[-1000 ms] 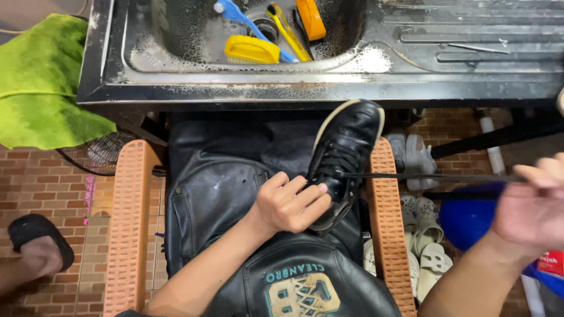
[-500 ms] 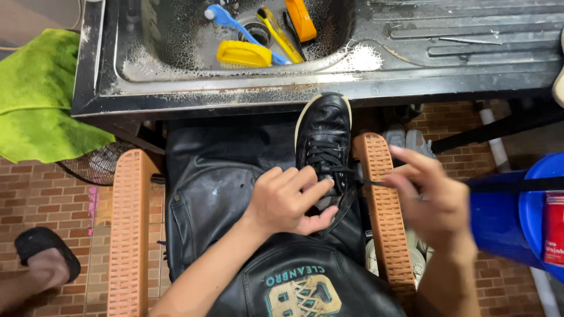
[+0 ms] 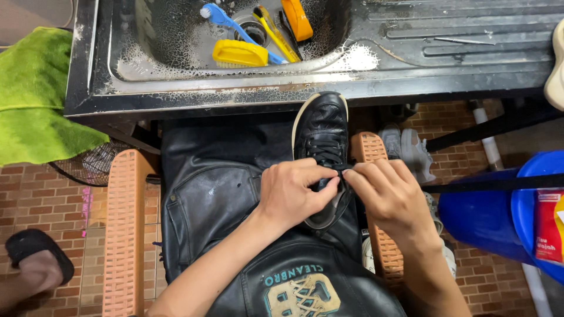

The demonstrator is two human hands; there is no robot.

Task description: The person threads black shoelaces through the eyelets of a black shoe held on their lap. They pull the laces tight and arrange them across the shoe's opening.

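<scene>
A black lace-up shoe (image 3: 322,130) with a pale sole edge lies on my lap, toe pointing toward the sink. My left hand (image 3: 294,191) pinches the shoe at its upper eyelets, fingers curled over the tongue. My right hand (image 3: 388,196) meets it from the right, fingertips closed on the black shoelace (image 3: 499,184) right at the eyelets. The lace runs taut off to the right. A black leather apron (image 3: 211,194) covers my lap under the shoe.
A worn metal sink (image 3: 176,82) ahead holds a yellow brush (image 3: 238,54), a blue toothbrush (image 3: 226,20), a yellow toothbrush (image 3: 275,35) and an orange brush (image 3: 296,19). Green cloth (image 3: 35,100) left, blue bucket (image 3: 499,217) right, pale shoes (image 3: 408,149) on the brick floor, orange chair arms (image 3: 120,235).
My right hand came in from far right, where it held the lace stretched out, to the shoe's eyelets. The left hand stayed on the shoe. The view shifted slightly.
</scene>
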